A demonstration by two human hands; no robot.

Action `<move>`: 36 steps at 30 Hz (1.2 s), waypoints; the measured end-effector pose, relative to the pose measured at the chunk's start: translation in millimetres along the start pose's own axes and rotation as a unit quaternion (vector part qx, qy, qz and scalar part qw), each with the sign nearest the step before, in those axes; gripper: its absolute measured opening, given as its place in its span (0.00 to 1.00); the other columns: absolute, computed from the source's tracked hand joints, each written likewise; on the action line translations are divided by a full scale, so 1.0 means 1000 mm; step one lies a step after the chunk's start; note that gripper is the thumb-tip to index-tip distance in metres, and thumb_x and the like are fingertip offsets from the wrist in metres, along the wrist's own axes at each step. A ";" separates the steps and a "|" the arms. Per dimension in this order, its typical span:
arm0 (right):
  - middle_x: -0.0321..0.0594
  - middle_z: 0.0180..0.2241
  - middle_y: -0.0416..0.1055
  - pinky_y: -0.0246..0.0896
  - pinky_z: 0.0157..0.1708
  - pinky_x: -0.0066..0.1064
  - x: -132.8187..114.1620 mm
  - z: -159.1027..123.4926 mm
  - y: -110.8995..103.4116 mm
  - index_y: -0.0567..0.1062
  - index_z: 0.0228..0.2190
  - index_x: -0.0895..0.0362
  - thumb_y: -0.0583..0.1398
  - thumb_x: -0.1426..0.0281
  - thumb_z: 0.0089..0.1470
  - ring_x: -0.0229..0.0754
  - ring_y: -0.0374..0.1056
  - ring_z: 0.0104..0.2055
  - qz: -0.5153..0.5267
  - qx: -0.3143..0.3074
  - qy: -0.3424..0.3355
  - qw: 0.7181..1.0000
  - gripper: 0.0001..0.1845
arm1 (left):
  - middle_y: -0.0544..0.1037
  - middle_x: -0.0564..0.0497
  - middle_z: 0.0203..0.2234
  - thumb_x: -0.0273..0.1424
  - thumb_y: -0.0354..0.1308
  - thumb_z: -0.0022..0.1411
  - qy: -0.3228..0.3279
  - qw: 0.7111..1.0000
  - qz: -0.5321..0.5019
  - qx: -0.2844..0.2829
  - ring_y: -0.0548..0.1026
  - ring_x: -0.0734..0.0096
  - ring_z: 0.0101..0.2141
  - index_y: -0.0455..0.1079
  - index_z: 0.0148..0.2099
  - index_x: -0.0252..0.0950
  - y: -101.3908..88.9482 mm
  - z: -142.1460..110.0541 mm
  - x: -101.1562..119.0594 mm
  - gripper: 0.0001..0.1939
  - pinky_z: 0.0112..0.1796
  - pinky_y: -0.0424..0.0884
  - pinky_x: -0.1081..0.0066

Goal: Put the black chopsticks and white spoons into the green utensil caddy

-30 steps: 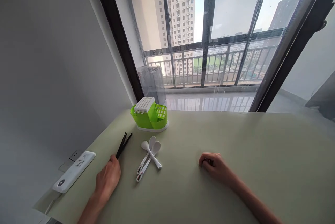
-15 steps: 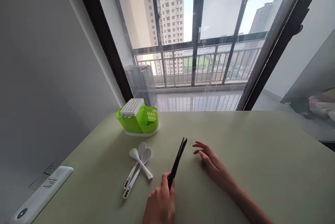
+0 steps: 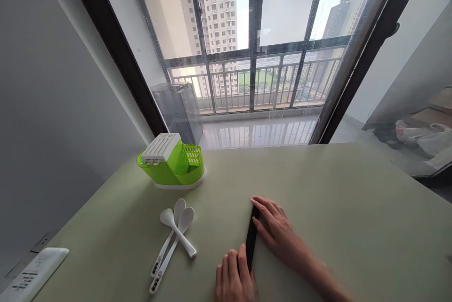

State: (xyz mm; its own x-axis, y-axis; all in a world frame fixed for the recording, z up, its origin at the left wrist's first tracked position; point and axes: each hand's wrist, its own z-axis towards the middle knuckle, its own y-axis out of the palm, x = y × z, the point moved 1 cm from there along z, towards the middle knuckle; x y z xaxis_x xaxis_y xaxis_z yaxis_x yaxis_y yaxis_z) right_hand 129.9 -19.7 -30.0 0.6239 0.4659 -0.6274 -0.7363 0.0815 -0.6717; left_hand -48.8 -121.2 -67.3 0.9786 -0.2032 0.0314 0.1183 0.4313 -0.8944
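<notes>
A bundle of black chopsticks (image 3: 251,240) is low over the table, or lying on it, pointing away from me. My left hand (image 3: 235,274) is closed around its near end. At the far end, my right hand (image 3: 274,223) has its fingertips and thumb on the chopsticks, covering their tips. To the left lie three white spoons, crossing one another: a left one (image 3: 167,217), a far one (image 3: 179,207) and a right one (image 3: 186,218). How many chopsticks there are cannot be made out.
A green utensil holder (image 3: 173,175) with a white slotted top stands at the table's far left. A white power strip (image 3: 35,273) is at the left edge. The pale green table (image 3: 318,184) reaches to a glass door, with a balcony beyond.
My right hand has come to the chopsticks' far end and touches them. My left hand still holds the near end, and the bundle is more upright in view. The camera has shifted right.
</notes>
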 end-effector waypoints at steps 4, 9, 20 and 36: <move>0.44 0.64 0.66 0.60 0.65 0.50 0.001 0.000 0.001 0.67 0.61 0.48 0.54 0.65 0.69 0.51 0.59 0.67 -0.015 -0.001 -0.006 1.000 0.21 | 0.79 0.39 0.45 0.26 0.54 0.67 -0.007 1.000 -0.009 0.026 0.79 0.53 0.43 0.67 0.66 0.40 -0.002 0.002 0.004 0.26 0.41 0.76 0.58; 0.43 0.65 0.65 0.62 0.64 0.47 0.002 0.001 -0.003 0.66 0.62 0.48 0.53 0.63 0.69 0.49 0.60 0.67 0.032 0.004 0.020 0.999 0.22 | 0.72 0.35 0.59 0.39 0.59 0.66 0.002 0.998 -0.059 0.026 0.72 0.44 0.57 0.65 0.67 0.39 -0.022 0.010 -0.001 0.29 0.51 0.71 0.52; 0.46 0.61 0.68 0.66 0.60 0.45 0.006 0.005 -0.008 0.69 0.56 0.51 0.52 0.62 0.68 0.49 0.69 0.60 0.106 0.065 0.098 0.987 0.19 | 0.71 0.42 0.58 0.45 0.48 0.72 -0.091 0.991 -0.091 0.030 0.67 0.52 0.60 0.64 0.61 0.40 -0.121 0.099 -0.118 0.22 0.61 0.63 0.54; 0.46 0.55 0.74 0.67 0.56 0.43 0.004 0.003 -0.016 0.71 0.53 0.52 0.53 0.62 0.64 0.49 0.71 0.56 0.096 0.046 0.105 0.989 0.18 | 0.74 0.30 0.51 0.43 0.55 0.66 -0.250 0.949 0.108 -0.162 0.74 0.45 0.52 0.55 0.65 0.20 -0.080 0.082 -0.126 0.36 0.52 0.68 0.58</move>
State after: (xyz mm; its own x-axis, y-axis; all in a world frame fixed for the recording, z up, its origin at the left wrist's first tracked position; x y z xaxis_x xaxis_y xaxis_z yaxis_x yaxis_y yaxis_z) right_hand 143.9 -16.6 -21.0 0.5041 0.2887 -0.8140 -0.8610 0.0934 -0.5000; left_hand -167.4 -57.7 36.6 0.9412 0.3362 -0.0333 -0.0732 0.1068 -0.9916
